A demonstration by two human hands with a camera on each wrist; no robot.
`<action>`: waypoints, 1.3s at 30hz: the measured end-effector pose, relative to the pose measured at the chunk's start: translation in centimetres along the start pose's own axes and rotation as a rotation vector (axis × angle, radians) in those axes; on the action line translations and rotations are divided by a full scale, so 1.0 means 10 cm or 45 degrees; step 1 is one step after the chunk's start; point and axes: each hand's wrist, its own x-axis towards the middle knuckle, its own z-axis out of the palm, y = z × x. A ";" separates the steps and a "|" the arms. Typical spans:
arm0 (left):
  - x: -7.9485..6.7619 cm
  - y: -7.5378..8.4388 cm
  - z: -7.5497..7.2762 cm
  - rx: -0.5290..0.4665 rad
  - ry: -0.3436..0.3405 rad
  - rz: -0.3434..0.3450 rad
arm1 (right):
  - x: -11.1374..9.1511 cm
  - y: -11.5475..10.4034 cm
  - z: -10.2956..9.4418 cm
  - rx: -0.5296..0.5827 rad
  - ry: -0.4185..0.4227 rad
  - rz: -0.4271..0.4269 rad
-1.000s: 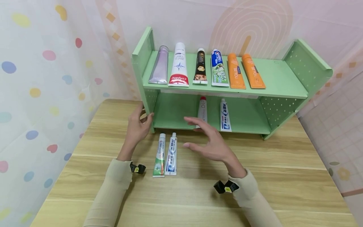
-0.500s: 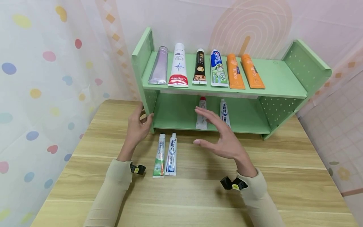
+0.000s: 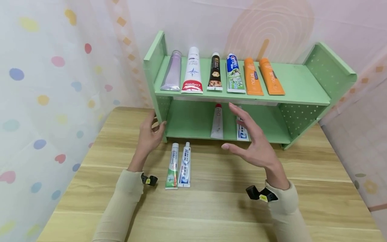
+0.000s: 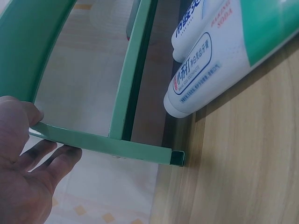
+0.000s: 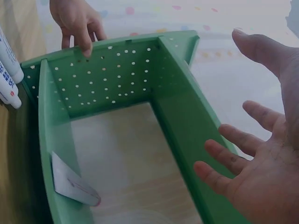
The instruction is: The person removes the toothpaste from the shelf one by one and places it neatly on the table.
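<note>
My left hand (image 3: 150, 134) grips the left side panel of a green two-tier shelf (image 3: 193, 122); in the left wrist view the thumb and fingers lie on opposite faces of it. My right hand (image 3: 257, 144), holding nothing, hovers in front of the lower tier with fingers spread. Behind its fingers, partly hidden, lies a white-and-blue toothpaste tube (image 3: 242, 132). To the left of that is a white tube with a red cap (image 3: 217, 124). On the table before the shelf, a green-and-white toothpaste tube (image 3: 172, 168) and another white-and-blue toothpaste tube (image 3: 185, 168) lie side by side.
Along the upper tier lie a lavender tube (image 3: 172, 72), a Colgate tube (image 3: 192, 72), a black tube (image 3: 215, 74), a blue-and-green tube (image 3: 235, 75) and two orange tubes (image 3: 253, 79). Patterned curtains hang behind and left of the wooden table (image 3: 211, 208).
My right hand has moved rightward, from before the red-capped tube to before the white-and-blue one on the lower tier. The left hand keeps its hold on the shelf panel.
</note>
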 end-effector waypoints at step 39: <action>-0.04 0.13 -0.01 -0.006 0.007 0.012 | 0.23 -0.27 -0.98 0.369 0.164 0.039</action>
